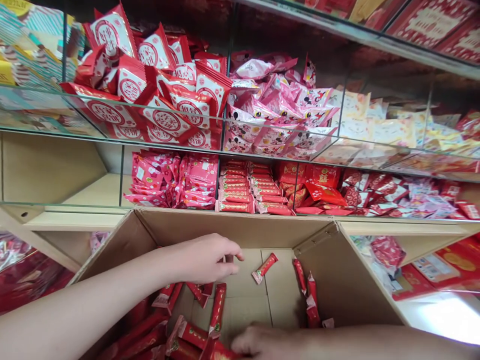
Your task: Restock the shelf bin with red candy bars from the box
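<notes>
My left hand (210, 257) reaches over the inside of a cardboard box (232, 227). Its fingers are loosely curled with a gap to the thumb, and I see nothing held between them. Low in the box my right hand (258, 342) is smeared by motion, close to a pile of red-wrapped candy sticks (191, 334). Its fingers are mostly unclear. One candy stick (264, 268) lies alone on the box floor, just right of my left hand. Another candy stick (217, 311) rests between the hands, and several more (312, 300) lean along the right wall.
Behind the box, a lower shelf holds stacked red candy sticks (236, 187), pink packets (198, 180) and red packets (322, 182). Above, a glass-fronted shelf (168, 135) carries red-and-white packets (131, 80) and pink cartoon packets (277, 110). Red boxes (442, 262) sit at right.
</notes>
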`<state>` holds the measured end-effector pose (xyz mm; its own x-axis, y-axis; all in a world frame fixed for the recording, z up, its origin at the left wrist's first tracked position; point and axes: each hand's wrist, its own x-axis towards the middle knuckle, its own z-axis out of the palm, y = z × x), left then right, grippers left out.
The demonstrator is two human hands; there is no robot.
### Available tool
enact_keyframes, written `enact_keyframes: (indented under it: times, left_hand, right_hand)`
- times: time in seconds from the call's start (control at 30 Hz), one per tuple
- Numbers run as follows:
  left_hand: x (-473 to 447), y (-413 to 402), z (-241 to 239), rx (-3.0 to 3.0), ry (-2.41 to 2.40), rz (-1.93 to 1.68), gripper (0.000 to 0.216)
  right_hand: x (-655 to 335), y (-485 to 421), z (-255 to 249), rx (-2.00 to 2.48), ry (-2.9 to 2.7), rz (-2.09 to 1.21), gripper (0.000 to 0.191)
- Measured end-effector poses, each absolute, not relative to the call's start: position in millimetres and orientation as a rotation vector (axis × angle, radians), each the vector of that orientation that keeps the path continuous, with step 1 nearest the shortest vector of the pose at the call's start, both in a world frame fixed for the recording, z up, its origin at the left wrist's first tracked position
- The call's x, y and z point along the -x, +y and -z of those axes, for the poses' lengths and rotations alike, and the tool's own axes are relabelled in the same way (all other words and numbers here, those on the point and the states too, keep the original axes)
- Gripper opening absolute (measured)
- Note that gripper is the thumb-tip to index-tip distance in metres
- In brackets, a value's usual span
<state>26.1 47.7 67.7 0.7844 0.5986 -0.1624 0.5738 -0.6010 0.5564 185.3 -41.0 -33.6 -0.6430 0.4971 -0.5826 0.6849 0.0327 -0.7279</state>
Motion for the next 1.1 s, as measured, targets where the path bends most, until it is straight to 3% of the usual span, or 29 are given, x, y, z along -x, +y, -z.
enact_keyframes:
  times: [0.17,0.27,0.43,0.6,0.73,0.93,1.1]
  left_hand:
    - [-28.3,49.8,-85.7,-1.609,0.849,-0.065,0.051]
    - [-29.2,43.6,-89.5,-1.279,0.690,-0.013,0.050]
    - [-37.1,30.3,-78.2,-1.247,0.733,-0.150,0.056]
    - [-45.3,30.0,-74.1,-1.277,0.917,-0.385,0.031]
    - [-45.0,35.6,-75.4,-1.493,0.972,-0.369,0.024]
    - [-43.4,38.3,-63.4,-1.584,0.979,-0.292,0.029]
    - [-41.0,39.5,-65.6,-1.603,0.974,-0.282,0.041]
  right_hand:
    - [-198.5,-18.6,-29.2,-1.362,1.816,2.541,0.047]
    - [-203.8,-9.3,-44.8,-1.423,1.880,2.747,0.044]
    - [-206.6,-5.8,-42.9,-1.468,2.158,2.642,0.048]
    - [-209.1,-0.4,-41.5,-2.098,2.085,2.496,0.057]
    - [-212.2,6.7,-35.3,-2.389,1.837,2.467,0.062]
    - [-211.9,3.7,-30.2,-2.239,2.241,2.166,0.036]
    - [-210.6,1.3,-35.6,-2.173,2.295,2.228,0.033]
